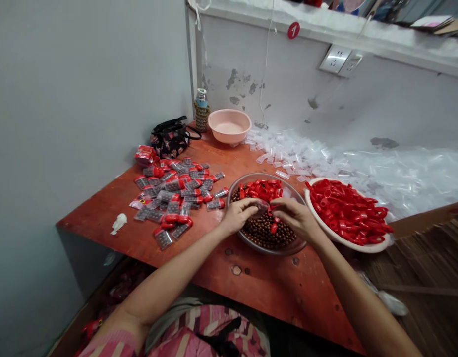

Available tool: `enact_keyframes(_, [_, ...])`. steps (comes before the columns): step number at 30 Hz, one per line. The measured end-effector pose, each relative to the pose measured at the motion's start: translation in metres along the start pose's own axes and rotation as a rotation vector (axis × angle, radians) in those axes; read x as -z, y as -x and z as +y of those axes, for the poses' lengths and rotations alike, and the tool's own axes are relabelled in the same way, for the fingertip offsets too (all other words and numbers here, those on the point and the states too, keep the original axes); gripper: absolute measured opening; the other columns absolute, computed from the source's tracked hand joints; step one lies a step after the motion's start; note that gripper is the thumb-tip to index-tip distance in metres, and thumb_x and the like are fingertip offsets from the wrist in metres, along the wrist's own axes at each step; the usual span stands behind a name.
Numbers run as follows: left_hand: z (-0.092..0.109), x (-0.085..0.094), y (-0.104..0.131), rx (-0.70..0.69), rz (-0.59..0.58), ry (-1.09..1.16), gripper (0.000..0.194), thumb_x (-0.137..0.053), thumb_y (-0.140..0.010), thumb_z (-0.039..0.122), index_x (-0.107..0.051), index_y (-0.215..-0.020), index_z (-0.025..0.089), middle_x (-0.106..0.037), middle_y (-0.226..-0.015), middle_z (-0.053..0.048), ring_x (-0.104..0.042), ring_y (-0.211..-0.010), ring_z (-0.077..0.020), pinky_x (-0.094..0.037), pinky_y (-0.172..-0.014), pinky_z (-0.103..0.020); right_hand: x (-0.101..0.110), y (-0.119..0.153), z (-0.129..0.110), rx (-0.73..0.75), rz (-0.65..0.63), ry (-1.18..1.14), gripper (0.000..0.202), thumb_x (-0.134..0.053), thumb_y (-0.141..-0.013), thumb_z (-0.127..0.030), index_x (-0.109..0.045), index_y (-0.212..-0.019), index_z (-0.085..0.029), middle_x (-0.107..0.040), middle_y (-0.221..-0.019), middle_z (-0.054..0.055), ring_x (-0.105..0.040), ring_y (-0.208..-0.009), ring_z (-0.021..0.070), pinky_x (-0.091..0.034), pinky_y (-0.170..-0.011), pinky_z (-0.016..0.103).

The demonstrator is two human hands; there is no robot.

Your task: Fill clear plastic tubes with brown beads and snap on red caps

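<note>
Over a large bowl (247, 243) of brown beads (268, 233) and red plastic pieces (257, 189), my left hand (239, 214) pinches a small clear plastic case (259, 209). My right hand (294, 215) is just to the right of that case, fingers bent toward it; whether it grips anything is too blurred to tell. A red piece (274, 227) shows below, between the hands. Left of the bowl lies a pile of clear packs (173, 184) with red ends and dark contents.
A white basin (346, 243) of red parts stands right of the bowl. Clear plastic sleeves (400, 173) are heaped along the wall. Farther back are a pink basin (229, 130), a flowered bag (170, 141) and a bottle (201, 99). Crumpled tissue (119, 223) lies at left.
</note>
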State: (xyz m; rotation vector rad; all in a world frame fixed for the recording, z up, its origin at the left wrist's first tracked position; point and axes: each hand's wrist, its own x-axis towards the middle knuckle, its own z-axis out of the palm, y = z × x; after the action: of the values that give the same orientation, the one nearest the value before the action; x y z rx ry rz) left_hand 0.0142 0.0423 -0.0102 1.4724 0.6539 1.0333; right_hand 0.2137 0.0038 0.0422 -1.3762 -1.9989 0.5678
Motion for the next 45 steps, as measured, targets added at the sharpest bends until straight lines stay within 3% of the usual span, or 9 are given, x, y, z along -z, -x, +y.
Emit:
enact_keyframes(3, [-0.002, -0.001, 0.000, 0.067, 0.055, 0.168, 0.029, -0.053, -0.079, 0.029, -0.057, -0.103, 0.014, -0.063, -0.103, -0.007, -0.060, -0.092, -0.0177, -0.049, -0.081, -0.032, 0.006, 0.001, 0.013, -0.156, 0.123, 0.095, 0.023, -0.051, -0.080, -0.033, -0.061, -0.097, -0.020, -0.066, -0.086, 0.004, -0.061, -0.080, 0.0188, -0.047, -0.075, 0.032])
enact_keyframes(8, [0.001, -0.004, 0.001, 0.067, 0.027, 0.129, 0.026, -0.054, -0.078, 0.027, -0.056, -0.099, 0.014, -0.063, -0.097, -0.007, -0.060, -0.089, -0.0169, -0.049, -0.080, -0.031, -0.012, -0.001, 0.022, -0.306, -0.152, 0.537, 0.019, -0.049, -0.081, -0.028, -0.066, -0.085, -0.021, -0.068, -0.084, 0.008, -0.062, -0.077, 0.0219, -0.044, -0.070, 0.032])
enact_keyframes(11, [0.001, -0.004, 0.001, 0.046, 0.037, 0.077, 0.026, -0.052, -0.080, 0.028, -0.056, -0.101, 0.013, -0.064, -0.098, -0.008, -0.060, -0.090, -0.0175, -0.049, -0.081, -0.031, -0.034, -0.011, 0.020, -0.473, -0.186, 0.731, 0.031, -0.043, -0.084, -0.037, -0.066, -0.085, -0.017, -0.067, -0.085, 0.015, -0.063, -0.079, 0.0273, -0.043, -0.068, 0.036])
enact_keyframes(14, [0.000, -0.002, 0.002, 0.014, 0.056, -0.034, 0.028, -0.051, -0.080, 0.028, -0.058, -0.104, 0.014, -0.064, -0.102, -0.008, -0.060, -0.094, -0.0182, -0.047, -0.085, -0.031, -0.047, -0.022, 0.023, -0.568, -0.176, 0.780, 0.033, -0.043, -0.083, -0.037, -0.065, -0.084, -0.012, -0.066, -0.085, 0.020, -0.063, -0.080, 0.0299, -0.043, -0.068, 0.038])
enact_keyframes(19, [0.001, 0.000, 0.003, 0.000, 0.077, -0.189, 0.030, -0.050, -0.081, 0.027, -0.060, -0.107, 0.016, -0.065, -0.103, -0.006, -0.060, -0.094, -0.0182, -0.045, -0.086, -0.029, -0.040, -0.023, 0.036, -0.590, -0.166, 0.734, 0.030, -0.049, -0.078, -0.041, -0.065, -0.086, -0.016, -0.066, -0.084, 0.015, -0.062, -0.080, 0.0281, -0.042, -0.066, 0.036])
enact_keyframes(28, [0.006, -0.002, 0.006, -0.014, 0.064, -0.136, 0.025, -0.049, -0.081, 0.027, -0.061, -0.100, 0.016, -0.066, -0.094, -0.005, -0.061, -0.085, -0.0164, -0.048, -0.078, -0.026, -0.032, -0.013, 0.042, -0.518, -0.141, 0.570, 0.019, -0.060, -0.067, -0.035, -0.061, -0.077, -0.020, -0.065, -0.078, 0.004, -0.059, -0.071, 0.0192, -0.040, -0.062, 0.028])
enact_keyframes(34, [0.012, -0.002, 0.007, -0.095, -0.022, -0.196, 0.024, -0.048, -0.081, 0.019, -0.062, -0.101, 0.018, -0.068, -0.097, -0.003, -0.061, -0.091, -0.0155, -0.045, -0.084, -0.026, -0.008, 0.004, 0.027, -0.285, 0.211, 0.057, 0.032, -0.056, -0.075, -0.041, -0.055, -0.096, -0.018, -0.065, -0.087, 0.005, -0.061, -0.077, 0.0192, -0.047, -0.072, 0.032])
enact_keyframes(40, [0.012, -0.005, 0.009, -0.140, -0.045, -0.290, 0.025, -0.048, -0.082, 0.022, -0.063, -0.103, 0.021, -0.068, -0.099, -0.002, -0.062, -0.092, -0.0161, -0.045, -0.084, -0.026, -0.006, 0.007, -0.015, 0.005, 0.064, 0.231, 0.026, -0.055, -0.079, -0.035, -0.058, -0.101, -0.022, -0.065, -0.095, 0.006, -0.061, -0.086, 0.0202, -0.047, -0.078, 0.033])
enact_keyframes(45, [0.011, -0.005, 0.013, -0.166, -0.034, -0.338, 0.026, -0.049, -0.080, 0.014, -0.065, -0.099, 0.021, -0.069, -0.093, -0.002, -0.063, -0.085, -0.0149, -0.045, -0.080, -0.023, -0.015, 0.007, -0.020, 0.097, -0.012, 0.330, 0.017, -0.051, -0.082, -0.031, -0.056, -0.095, -0.022, -0.063, -0.084, 0.005, -0.060, -0.078, 0.0181, -0.046, -0.070, 0.028])
